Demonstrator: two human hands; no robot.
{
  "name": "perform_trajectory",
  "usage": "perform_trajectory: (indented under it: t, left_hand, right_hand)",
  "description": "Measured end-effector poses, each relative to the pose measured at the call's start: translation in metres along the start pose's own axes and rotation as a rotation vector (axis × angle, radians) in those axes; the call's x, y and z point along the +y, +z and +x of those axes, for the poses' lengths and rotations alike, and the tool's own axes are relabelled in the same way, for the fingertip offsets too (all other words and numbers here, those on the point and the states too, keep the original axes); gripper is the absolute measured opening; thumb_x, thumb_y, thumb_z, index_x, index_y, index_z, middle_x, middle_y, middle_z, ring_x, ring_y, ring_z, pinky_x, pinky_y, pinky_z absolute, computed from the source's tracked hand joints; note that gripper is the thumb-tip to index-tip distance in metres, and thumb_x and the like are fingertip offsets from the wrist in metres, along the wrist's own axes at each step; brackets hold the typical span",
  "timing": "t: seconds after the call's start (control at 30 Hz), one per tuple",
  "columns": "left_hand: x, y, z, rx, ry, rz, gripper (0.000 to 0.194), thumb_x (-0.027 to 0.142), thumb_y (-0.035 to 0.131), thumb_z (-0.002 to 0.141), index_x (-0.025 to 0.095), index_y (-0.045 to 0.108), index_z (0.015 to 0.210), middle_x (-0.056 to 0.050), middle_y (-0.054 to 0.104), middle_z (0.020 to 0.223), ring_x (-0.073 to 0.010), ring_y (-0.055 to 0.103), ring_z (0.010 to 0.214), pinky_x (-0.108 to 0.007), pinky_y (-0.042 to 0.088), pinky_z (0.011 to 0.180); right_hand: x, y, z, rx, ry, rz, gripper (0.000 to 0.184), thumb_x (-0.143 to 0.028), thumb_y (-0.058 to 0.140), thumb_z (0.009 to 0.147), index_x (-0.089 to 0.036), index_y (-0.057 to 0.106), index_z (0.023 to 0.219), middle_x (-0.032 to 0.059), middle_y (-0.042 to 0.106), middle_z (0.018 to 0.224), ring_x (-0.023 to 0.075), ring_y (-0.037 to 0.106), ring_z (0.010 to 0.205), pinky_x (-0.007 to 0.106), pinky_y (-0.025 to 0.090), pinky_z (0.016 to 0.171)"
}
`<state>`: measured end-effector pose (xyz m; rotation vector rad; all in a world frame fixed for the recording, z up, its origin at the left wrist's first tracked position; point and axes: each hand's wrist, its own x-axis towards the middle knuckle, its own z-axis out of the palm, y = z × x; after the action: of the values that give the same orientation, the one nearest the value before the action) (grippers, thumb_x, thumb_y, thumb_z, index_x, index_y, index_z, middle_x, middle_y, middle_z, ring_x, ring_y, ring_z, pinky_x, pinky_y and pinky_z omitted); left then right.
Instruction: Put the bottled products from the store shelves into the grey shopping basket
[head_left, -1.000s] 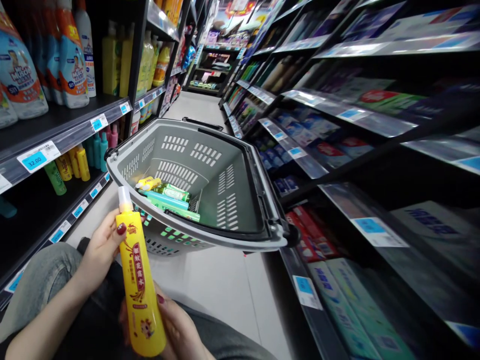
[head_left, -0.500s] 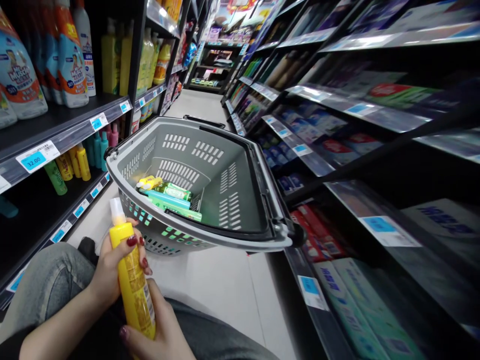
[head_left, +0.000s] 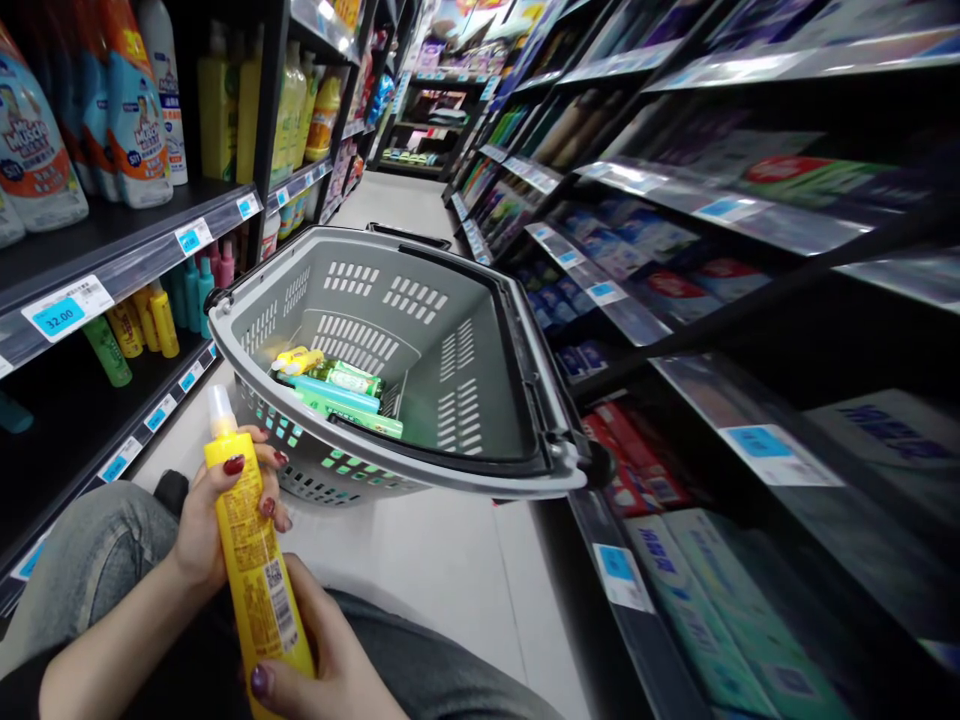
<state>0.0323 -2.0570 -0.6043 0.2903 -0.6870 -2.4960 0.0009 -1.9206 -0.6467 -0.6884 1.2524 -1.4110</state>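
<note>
One yellow bottle (head_left: 259,575), head view: held tilted near the gray basket (head_left: 487,312), gripped below its neck by the left hand (head_left: 201,530), lower down by the right hand (head_left: 330,645). Label (head_left: 244,510) apparently being read; for turning, looser lower grip needed.

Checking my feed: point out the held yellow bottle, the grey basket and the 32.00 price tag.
Yellow bottle (head_left: 253,550): head view, middle of its body.
Grey basket (head_left: 412,385): head view, inner wall.
Price tag (head_left: 60,316): head view, blue panel.

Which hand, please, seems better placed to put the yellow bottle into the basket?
Probably the left hand: it holds the yellow bottle near its cap, closer to the basket, while the right hand holds the lower end.
</note>
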Motion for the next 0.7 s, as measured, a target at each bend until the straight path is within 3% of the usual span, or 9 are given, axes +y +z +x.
perform_trajectory:
  t: [0.27, 0.5, 0.63, 0.7]
  left_hand:
    - [0.0011, 0.0014, -0.0002, -0.030, 0.012, -0.010, 0.027, 0.024, 0.065, 0.069, 0.014, 0.059, 0.093, 0.000, 0.064, 0.077, -0.0071, 0.052, 0.048, -0.022, 0.051, 0.045]
    - [0.0058, 0.0010, 0.0008, 0.000, 0.011, -0.053, 0.025, 0.023, 0.065, 0.071, 0.013, 0.059, 0.093, 0.000, 0.062, 0.073, -0.0060, 0.049, 0.047, -0.020, 0.049, 0.044]
    - [0.0066, 0.0015, 0.0017, 0.079, 0.044, -0.049, 0.024, 0.023, 0.066, 0.071, 0.013, 0.058, 0.092, 0.003, 0.056, 0.070, -0.0046, 0.047, 0.046, -0.017, 0.045, 0.042]
    - [0.0061, 0.0026, 0.0007, 0.148, 0.122, 0.004, 0.025, 0.026, 0.067, 0.073, 0.015, 0.057, 0.093, 0.003, 0.054, 0.072, -0.0054, 0.049, 0.050, -0.017, 0.046, 0.044]
  right_hand:
    - [-0.0023, 0.0007, -0.0009, -0.001, 0.028, 0.018, 0.070, -0.055, 0.078, 0.054, -0.019, 0.050, 0.108, 0.0010, 0.054, 0.084, 0.0157, 0.049, 0.073, 0.025, 0.037, 0.062]
    - [-0.0056, -0.0004, -0.0016, 0.025, -0.011, -0.093, 0.086, -0.042, 0.087, 0.040, -0.023, 0.049, 0.115, 0.0051, 0.055, 0.104, 0.0245, 0.054, 0.095, 0.034, 0.047, 0.078]
    - [-0.0018, 0.0022, -0.0040, 0.002, -0.056, -0.068, 0.088, -0.038, 0.083, 0.055, -0.028, 0.035, 0.128, 0.0066, 0.056, 0.107, 0.0215, 0.061, 0.080, 0.033, 0.052, 0.068]
    - [0.0032, 0.0017, -0.0049, 0.144, -0.231, -0.296, 0.081, -0.028, 0.076, 0.065, -0.031, 0.029, 0.132, 0.0071, 0.055, 0.113, 0.0235, 0.061, 0.090, 0.036, 0.052, 0.076]
